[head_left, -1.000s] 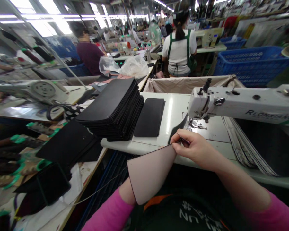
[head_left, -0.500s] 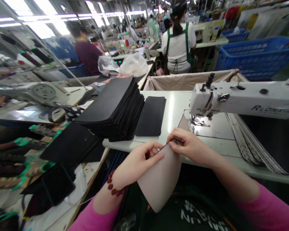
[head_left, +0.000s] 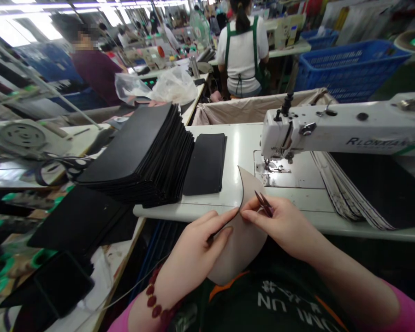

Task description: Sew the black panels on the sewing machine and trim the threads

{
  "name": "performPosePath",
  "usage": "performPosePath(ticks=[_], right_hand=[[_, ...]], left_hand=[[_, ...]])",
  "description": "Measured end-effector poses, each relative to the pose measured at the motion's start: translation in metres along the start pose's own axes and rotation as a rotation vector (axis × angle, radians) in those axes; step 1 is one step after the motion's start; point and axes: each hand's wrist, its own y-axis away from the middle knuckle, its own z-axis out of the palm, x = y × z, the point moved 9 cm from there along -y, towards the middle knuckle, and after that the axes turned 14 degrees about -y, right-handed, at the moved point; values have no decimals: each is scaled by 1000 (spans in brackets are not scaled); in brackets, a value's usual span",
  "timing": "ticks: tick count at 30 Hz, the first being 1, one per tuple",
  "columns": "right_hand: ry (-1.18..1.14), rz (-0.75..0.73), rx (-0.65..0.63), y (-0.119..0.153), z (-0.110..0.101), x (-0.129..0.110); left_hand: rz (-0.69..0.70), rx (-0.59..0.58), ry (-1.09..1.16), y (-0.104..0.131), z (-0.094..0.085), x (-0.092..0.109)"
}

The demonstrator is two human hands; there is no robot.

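Note:
A flexible panel (head_left: 235, 253), pale greyish beige on the side facing me with a thin dark edge, hangs over the table's front edge. My left hand (head_left: 202, 240) grips its dark edge between thumb and fingers. My right hand (head_left: 280, 221) has thumb and forefinger pinched at that same edge, just right of the left fingertips. Thread snips (head_left: 263, 204) are tucked in the right hand, dark pointed blades sticking up past the fingers; the palm hides the rest of them. The panel's far corner rises in front of the sewing machine (head_left: 283, 133).
A tall stack of black panels (head_left: 124, 143) and a smaller black stack (head_left: 206, 163) stand left on the white table (head_left: 244, 138). More panels (head_left: 373, 189) lie under the machine arm. Thread cones sit at lower left. A blue basket (head_left: 349, 69) and co-workers are beyond.
The thread snips' blades now show in my right hand. The panel has turned, its far corner swinging left. My left fingers have straightened along the edge, and the view has shifted right.

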Motion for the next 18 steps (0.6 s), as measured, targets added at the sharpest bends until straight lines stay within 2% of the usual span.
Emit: performPosePath(ticks=[12, 18], right_hand=[[23, 13, 18, 5, 0, 5], [-37, -10, 26, 5, 2, 10]], left_hand=[[113, 57, -267, 11, 8, 23], [93, 39, -184, 10, 9, 23]])
